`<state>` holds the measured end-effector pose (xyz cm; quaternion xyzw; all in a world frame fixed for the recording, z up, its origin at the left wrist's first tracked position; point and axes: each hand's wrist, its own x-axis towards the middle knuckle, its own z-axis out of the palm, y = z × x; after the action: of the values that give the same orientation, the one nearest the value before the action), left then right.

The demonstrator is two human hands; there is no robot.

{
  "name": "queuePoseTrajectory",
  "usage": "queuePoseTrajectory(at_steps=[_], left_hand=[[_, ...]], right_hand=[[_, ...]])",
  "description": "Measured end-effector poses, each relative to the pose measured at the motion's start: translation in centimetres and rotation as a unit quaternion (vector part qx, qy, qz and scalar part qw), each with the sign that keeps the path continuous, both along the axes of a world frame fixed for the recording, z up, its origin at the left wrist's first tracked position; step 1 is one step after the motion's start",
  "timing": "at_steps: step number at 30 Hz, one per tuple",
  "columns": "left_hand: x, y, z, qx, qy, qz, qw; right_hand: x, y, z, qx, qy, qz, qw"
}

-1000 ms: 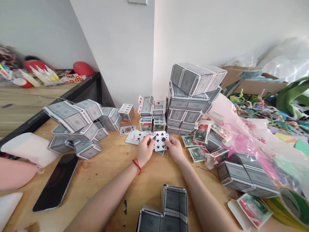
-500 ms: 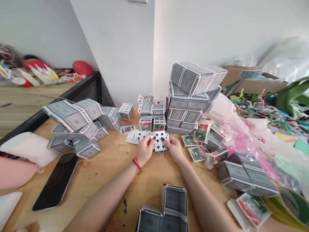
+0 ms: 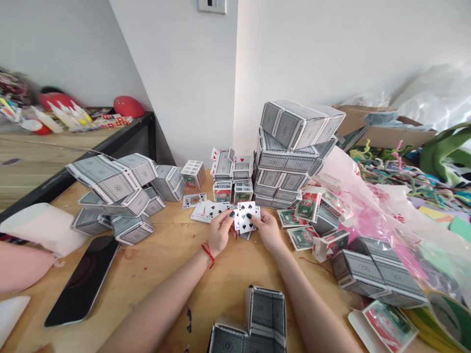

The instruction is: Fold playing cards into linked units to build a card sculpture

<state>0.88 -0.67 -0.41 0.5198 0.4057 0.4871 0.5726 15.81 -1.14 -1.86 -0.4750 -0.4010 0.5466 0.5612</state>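
Several playing cards (image 3: 246,218), a six of spades on top, are held above the middle of the table. My right hand (image 3: 265,226) pinches them, its thumb on the face of the six. At their left edge my left hand (image 3: 221,229) has its thumb and fingers close together; whether it grips a card I cannot make out. Just behind it a fanned pile of cards (image 3: 211,210) lies face up, beside a king card (image 3: 195,200). A folded-card L-shaped block (image 3: 263,318) sits between my forearms.
A tall stack of card-covered blocks (image 3: 287,157) rises at right rear, another stack (image 3: 110,191) at left. Card boxes (image 3: 302,237) are scattered at right beside pink plastic wrap (image 3: 368,196). A black phone (image 3: 83,279) lies at left, tape rolls (image 3: 441,318) at lower right.
The top six has shifted right and tilted in my right hand, uncovering the card beneath. My left thumb has come off the six's face toward the cards' left edge.
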Motion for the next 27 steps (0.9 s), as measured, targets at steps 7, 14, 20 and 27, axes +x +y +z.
queuePoseTrajectory(at_steps=[7,14,20,27], left_hand=[[-0.2,0.5,0.4,-0.014,-0.045,-0.095,0.994],[-0.2,0.7,0.8,0.002,-0.023,-0.134,0.991],[-0.3,0.8,1.1,0.034,0.067,-0.134,0.988],[0.2,1.0,1.1,-0.009,0.06,-0.115,0.992]], right_hand=[[0.5,0.2,-0.2,0.001,0.053,-0.002,0.999],[0.6,0.2,-0.3,0.014,0.034,-0.014,0.999],[0.5,0.2,-0.1,0.033,0.043,-0.034,0.998],[0.5,0.1,-0.2,0.037,0.009,-0.06,0.997]])
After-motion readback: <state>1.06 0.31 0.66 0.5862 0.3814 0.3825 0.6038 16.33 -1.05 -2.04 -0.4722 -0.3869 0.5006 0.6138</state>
